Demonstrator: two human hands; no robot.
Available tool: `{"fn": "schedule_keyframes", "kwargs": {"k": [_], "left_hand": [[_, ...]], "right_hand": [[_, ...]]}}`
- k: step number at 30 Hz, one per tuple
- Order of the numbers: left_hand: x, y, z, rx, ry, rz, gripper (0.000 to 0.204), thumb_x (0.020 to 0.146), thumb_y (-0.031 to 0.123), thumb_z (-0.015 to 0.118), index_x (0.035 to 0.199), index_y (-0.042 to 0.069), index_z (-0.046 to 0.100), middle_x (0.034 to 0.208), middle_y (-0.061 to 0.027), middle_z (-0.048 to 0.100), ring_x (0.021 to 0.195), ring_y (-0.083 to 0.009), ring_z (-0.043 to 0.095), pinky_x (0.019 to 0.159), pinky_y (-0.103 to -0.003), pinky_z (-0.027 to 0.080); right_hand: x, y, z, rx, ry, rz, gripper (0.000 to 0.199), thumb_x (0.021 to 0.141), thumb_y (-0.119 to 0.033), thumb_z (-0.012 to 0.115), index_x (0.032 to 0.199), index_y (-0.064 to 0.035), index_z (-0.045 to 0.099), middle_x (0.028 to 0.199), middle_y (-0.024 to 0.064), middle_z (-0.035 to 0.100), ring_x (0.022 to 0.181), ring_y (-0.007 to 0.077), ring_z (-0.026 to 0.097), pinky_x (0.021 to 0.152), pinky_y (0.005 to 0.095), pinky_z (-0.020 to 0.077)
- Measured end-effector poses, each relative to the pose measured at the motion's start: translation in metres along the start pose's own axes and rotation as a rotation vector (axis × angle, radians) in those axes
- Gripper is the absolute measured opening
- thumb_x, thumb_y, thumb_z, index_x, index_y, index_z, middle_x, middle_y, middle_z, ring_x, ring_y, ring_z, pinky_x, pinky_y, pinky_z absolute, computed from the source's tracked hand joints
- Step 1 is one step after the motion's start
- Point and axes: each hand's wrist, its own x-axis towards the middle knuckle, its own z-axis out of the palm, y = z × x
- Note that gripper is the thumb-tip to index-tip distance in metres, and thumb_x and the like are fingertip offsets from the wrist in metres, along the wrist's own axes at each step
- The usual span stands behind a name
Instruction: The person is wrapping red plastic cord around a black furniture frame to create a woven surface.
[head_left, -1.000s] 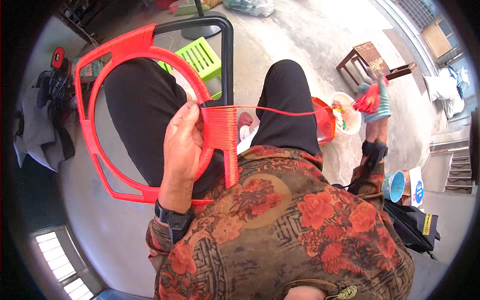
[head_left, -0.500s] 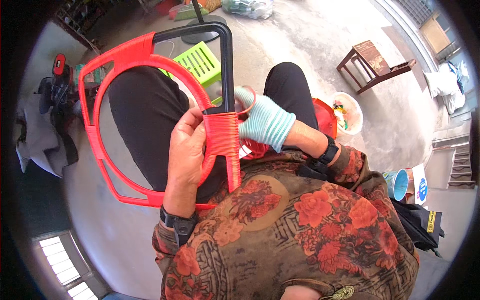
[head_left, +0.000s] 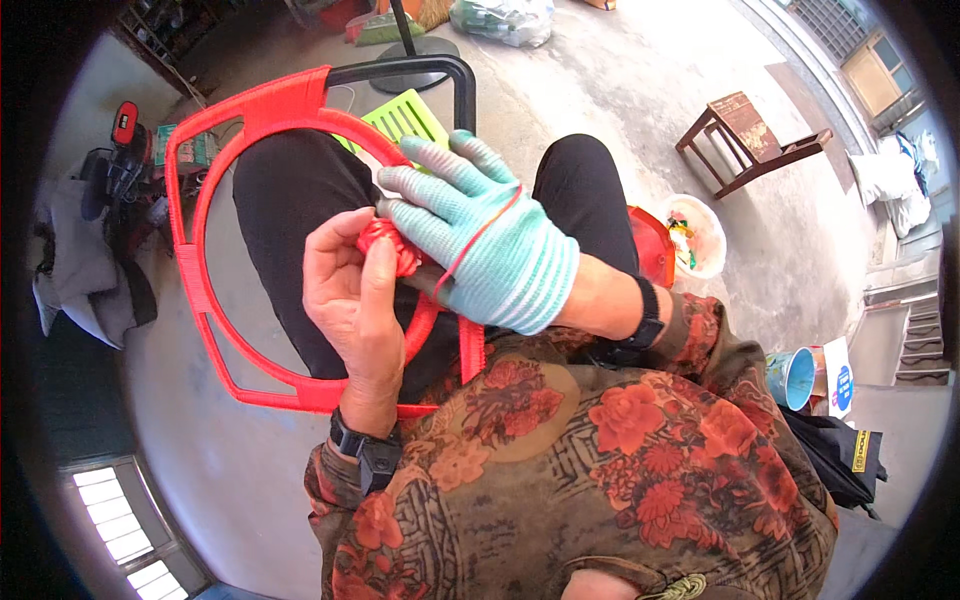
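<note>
A frame (head_left: pixel 272 105) with a round inner ring, mostly wound in red cord, lies across my lap. Its upper right tube (head_left: pixel 466 95) is bare black. My left hand (head_left: pixel 350 290), ungloved, pinches a small bundle of red cord (head_left: pixel 392 250) between thumb and fingers, above the frame's right side. Stretched out flat over that side is my right hand (head_left: pixel 480 230), in a striped light-green glove. A strand of red cord (head_left: pixel 478 245) runs across the back of the glove. The gloved palm and the wrapped corner below it are hidden.
A green slotted stool (head_left: pixel 408 120) stands beyond the frame, near a round black base (head_left: pixel 415 75). To the right are a wooden stool (head_left: pixel 742 130), a white bucket (head_left: pixel 712 235) with scraps, and a blue bucket (head_left: pixel 795 375). Tools (head_left: pixel 125 125) sit at left.
Left hand has gone from gripping the frame's wrapped corner to pinching the cord bundle. Right hand has come over the frame to the left, its fingers now spread, cord across its back.
</note>
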Motion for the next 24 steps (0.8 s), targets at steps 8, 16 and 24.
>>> {"fn": "schedule_keyframes", "kwargs": {"k": [8,16,24], "left_hand": [[0.006,-0.005,-0.004,-0.068,0.052,-0.137,0.021,0.088,0.002,0.054,0.108,-0.001,0.053,0.096,-0.0080,0.059,0.082,-0.0114,0.056,0.073,-0.023,0.044],[0.005,-0.011,-0.002,-0.038,-0.110,-0.418,0.017,0.093,0.013,0.053,0.105,0.001,0.056,0.091,-0.0021,0.063,0.076,-0.0062,0.059,0.065,-0.018,0.047],[0.006,-0.006,0.000,-0.322,-0.116,-0.528,0.017,0.094,0.009,0.051,0.106,-0.002,0.053,0.092,-0.0059,0.063,0.081,-0.0088,0.061,0.073,-0.023,0.050]], "right_hand": [[-0.019,0.023,-0.034,0.713,0.386,0.436,0.017,0.075,-0.005,0.069,0.089,-0.0037,0.060,0.080,0.0071,0.064,0.070,0.0119,0.060,0.064,0.0263,0.0480],[-0.095,0.036,-0.063,0.954,0.208,0.633,0.033,0.079,-0.007,0.068,0.109,-0.0010,0.055,0.103,0.0055,0.063,0.093,0.0132,0.059,0.084,0.0303,0.0482],[-0.153,0.133,-0.079,0.342,0.091,0.977,0.024,0.083,-0.019,0.062,0.099,-0.0004,0.063,0.085,0.0077,0.066,0.078,0.0154,0.062,0.072,0.0299,0.0491]]}}
